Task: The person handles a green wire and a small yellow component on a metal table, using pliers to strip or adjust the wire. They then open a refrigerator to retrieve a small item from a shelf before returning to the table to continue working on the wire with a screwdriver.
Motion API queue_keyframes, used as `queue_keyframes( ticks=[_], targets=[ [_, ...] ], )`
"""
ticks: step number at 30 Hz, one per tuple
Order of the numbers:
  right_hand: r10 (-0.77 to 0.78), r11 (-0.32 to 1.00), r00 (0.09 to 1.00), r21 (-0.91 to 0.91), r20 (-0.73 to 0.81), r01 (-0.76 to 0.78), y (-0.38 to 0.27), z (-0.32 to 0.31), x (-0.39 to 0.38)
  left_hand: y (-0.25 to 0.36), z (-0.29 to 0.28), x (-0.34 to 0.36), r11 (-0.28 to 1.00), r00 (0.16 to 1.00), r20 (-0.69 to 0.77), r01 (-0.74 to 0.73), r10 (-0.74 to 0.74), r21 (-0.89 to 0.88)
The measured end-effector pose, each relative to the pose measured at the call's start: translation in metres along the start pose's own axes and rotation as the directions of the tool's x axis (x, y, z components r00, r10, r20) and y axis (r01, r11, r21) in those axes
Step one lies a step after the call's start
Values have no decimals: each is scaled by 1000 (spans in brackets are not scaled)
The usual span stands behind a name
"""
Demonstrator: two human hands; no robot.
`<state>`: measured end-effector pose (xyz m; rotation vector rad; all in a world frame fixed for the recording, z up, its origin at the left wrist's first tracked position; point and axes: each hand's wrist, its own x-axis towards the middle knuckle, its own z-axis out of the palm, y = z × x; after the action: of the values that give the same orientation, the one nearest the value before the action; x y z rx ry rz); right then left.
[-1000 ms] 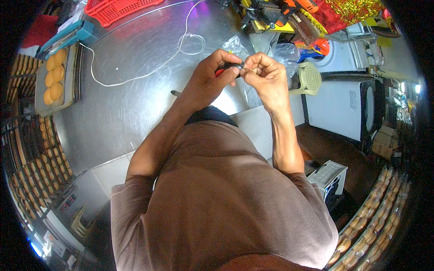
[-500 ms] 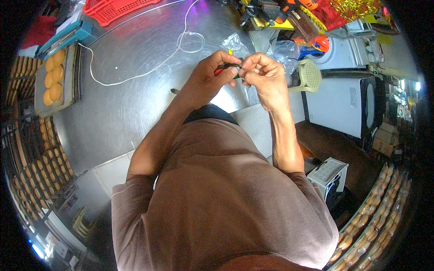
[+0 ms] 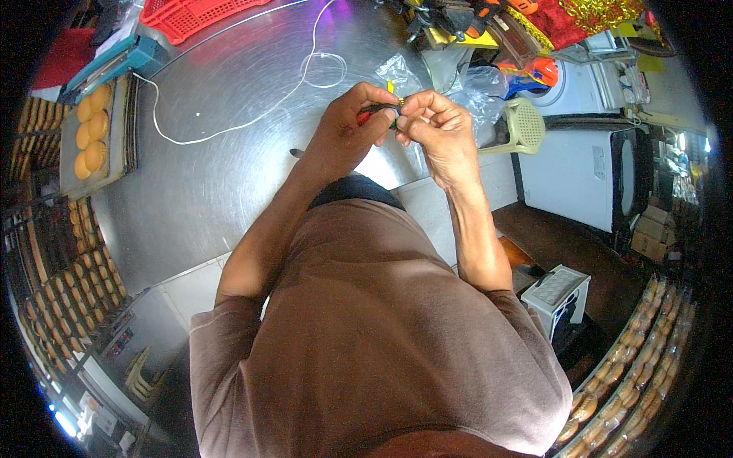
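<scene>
Above the steel table (image 3: 221, 175), my left hand (image 3: 343, 130) is closed around a small black-and-red piece (image 3: 364, 118), its kind hidden by the fingers. My right hand (image 3: 443, 137) meets it fingertip to fingertip, pinching at the right end of the same piece. A bit of green and a bit of yellow show between the fingertips, too small to name. Below my left wrist, a small dark pointed object (image 3: 296, 153) lies on the table. A white cord (image 3: 229, 137) runs in a loop across the steel, left of and beyond my hands.
A tray (image 3: 114, 153) of round golden buns stands at the left, near a red basket (image 3: 175, 19). Clear plastic bags (image 3: 477, 91) and tools crowd the far right. A pale green plastic stool (image 3: 525, 126) and a white appliance (image 3: 569, 175) stand at the right.
Both hands have shifted slightly left, still together. My right fingers have altered their pinch a little, and more of the piece's far end shows.
</scene>
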<state>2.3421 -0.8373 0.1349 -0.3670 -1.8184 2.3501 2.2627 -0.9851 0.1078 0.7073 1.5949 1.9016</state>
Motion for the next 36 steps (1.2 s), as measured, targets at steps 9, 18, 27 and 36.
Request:
queue_keyframes(
  ticks=[9, 18, 27, 36],
  targets=[
    [-12, 1000, 1000, 10, -12, 12, 2, 3, 4, 4, -3, 0, 1000, 999, -38, 13, -14, -24],
    [-17, 1000, 998, -23, -60, 15, 6, 11, 6, 3, -5, -1, 996, 994, -105, 42, -34, 73],
    [-25, 1000, 997, -19, -71, 24, 8, 10, 3, -2, -8, -2, 995, 998, -63, 17, -11, 94],
    [-18, 1000, 997, -18, -76, 17, 9, 8, 2, -4, -7, -1, 997, 998, -65, 2, 3, 80]
  ],
)
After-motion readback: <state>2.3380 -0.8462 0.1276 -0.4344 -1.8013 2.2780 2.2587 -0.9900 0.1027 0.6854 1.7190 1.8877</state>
